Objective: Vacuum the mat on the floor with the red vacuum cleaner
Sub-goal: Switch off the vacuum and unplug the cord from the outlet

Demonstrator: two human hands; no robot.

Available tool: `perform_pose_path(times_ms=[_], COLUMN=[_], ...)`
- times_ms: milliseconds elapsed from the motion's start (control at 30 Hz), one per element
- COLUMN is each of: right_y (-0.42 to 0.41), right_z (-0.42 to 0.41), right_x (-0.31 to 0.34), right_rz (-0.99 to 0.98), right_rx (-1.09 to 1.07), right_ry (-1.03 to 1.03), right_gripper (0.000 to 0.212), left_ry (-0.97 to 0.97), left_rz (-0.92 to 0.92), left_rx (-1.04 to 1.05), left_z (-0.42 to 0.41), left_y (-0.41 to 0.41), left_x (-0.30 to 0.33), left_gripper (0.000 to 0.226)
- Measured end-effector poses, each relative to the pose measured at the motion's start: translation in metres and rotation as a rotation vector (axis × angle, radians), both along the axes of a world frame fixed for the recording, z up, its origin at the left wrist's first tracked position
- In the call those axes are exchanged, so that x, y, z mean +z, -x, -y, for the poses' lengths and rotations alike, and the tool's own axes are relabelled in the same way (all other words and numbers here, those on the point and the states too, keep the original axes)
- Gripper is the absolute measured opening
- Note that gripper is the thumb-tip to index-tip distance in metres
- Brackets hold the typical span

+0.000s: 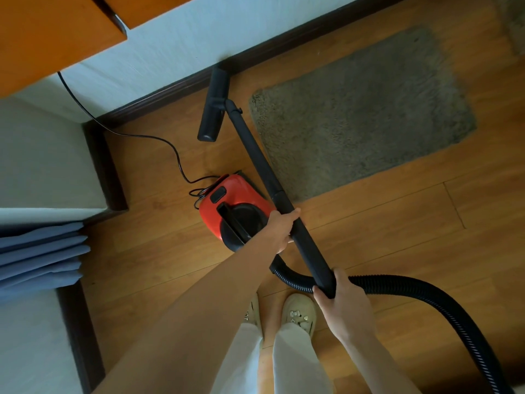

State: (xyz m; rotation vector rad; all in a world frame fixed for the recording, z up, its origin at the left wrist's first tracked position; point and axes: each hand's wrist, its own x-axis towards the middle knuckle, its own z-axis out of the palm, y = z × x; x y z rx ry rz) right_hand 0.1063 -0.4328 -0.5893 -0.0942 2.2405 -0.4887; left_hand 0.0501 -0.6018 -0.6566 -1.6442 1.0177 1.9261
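A grey-brown shaggy mat (360, 109) lies on the wooden floor at the upper right. The red vacuum cleaner (230, 200) sits on the floor left of the mat's near corner. Its black wand (255, 155) runs diagonally from my hands up to the black floor head (213, 105), which rests on bare floor beside the mat's left edge, near the skirting board. My left hand (279, 227) grips the wand at its middle. My right hand (339, 297) grips the wand's lower end where the ribbed hose (443, 305) joins.
The hose loops out to the right and back under the wand to the cleaner. A black power cord (159, 137) trails from the cleaner up the wall at the left. Blue curtain folds (39, 257) hang at the left. My feet (298, 314) stand below the wand.
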Motion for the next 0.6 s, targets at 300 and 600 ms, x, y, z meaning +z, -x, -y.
perform_pose_path(times_ms=[300, 600], right_y=[0.017, 0.034], right_z=[0.000, 0.007], right_x=[-0.026, -0.045], right_rz=[-0.011, 0.001], right_rx=[0.071, 0.117], right_ry=[-0.008, -0.029], right_gripper=[0.026, 0.028], left_ry=[0.028, 0.042], left_rz=[0.011, 0.012], left_rx=[0.024, -0.008], left_z=[-0.004, -0.009], left_y=[-0.005, -0.015], left_x=[-0.011, -0.017], left_gripper=[0.051, 0.042])
